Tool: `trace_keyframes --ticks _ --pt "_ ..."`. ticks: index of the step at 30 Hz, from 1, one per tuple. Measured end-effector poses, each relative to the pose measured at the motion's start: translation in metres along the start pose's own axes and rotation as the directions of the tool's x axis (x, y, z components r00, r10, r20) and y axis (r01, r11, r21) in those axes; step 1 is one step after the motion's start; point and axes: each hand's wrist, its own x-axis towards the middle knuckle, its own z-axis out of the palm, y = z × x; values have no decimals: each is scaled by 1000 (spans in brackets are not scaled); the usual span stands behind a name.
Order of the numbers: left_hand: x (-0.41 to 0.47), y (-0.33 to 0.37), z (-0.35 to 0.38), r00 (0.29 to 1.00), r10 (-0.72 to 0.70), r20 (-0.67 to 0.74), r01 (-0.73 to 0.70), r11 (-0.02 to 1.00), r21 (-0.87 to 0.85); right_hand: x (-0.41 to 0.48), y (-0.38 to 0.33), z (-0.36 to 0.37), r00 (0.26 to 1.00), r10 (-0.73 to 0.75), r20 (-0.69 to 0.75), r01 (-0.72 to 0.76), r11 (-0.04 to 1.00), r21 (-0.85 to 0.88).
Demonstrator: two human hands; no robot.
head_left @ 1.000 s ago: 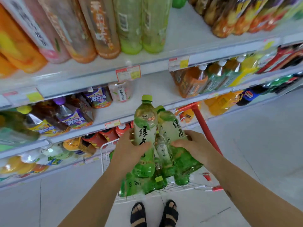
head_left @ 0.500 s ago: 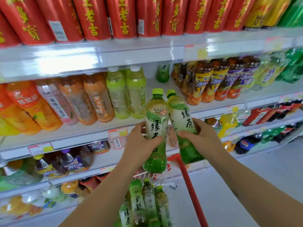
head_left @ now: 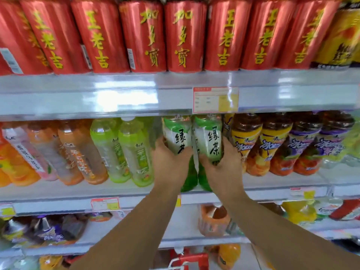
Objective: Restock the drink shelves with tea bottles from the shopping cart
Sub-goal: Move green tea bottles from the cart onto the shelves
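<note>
Both arms out, hands gripping a green tea btl each: left hand (head_left: 169, 164), right hand (head_left: 224, 168).

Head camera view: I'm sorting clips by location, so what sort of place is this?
Most likely a supermarket or convenience-store drinks aisle: tiered shelves packed with red herbal tea drinks, and a price tag on the shelf edge. The left hand and right hand each hold a green tea bottle.

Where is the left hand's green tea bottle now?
Head view, centre: the left hand grips the green tea bottle at the middle shelf, between pale green bottles and the right hand's twin bottle.
</note>
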Motion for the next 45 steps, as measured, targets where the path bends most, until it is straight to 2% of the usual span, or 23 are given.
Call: trace_keyframes --ticks 5,11,18,20,21,23,25,26,28,34,38,42,45 --pt "27 -24 13 990 136 -35 -134 990 36 21 19 25 998 -21 -54 32 975 219" --pt "34 -58 17 977 211 -36 -210 977 20 19 48 44 999 -34 -35 42 968 248" --pt "56 -65 22 961 277 24 -278 956 90 59 44 59 997 73 -23 -69 988 135" --pt "52 -66 24 960 278 18 -279 956 91 61 45 59 997 74 -17 -73 996 59" --pt "46 -68 24 954 300 0 -299 949 101 58 48 58 999 45 0 -45 999 -13" --pt "31 -76 21 912 408 -31 -394 896 202 48 59 54 991 -85 101 104 975 -195" --pt "20 -87 17 879 474 55 -461 814 352 39 70 47 939 -149 311 256 906 -338" --pt "19 -91 17 885 443 141 -459 786 415 37 74 44 904 -112 412 286 875 -389" --pt "25 -96 20 920 302 251 -390 774 500 38 75 39 855 -3 518 285 837 -466" --pt "72 -81 39 943 94 319 -246 842 479 47 64 42 753 139 643 340 755 -561" --pt "104 -80 43 943 47 330 -225 819 528 50 73 51 767 198 611 255 779 -573" --pt "98 -83 42 938 158 309 -287 855 432 58 84 58 767 198 610 236 797 -556" --pt "56 -92 28 881 395 260 -467 814 346 47 81 51 809 73 584 279 826 -489"
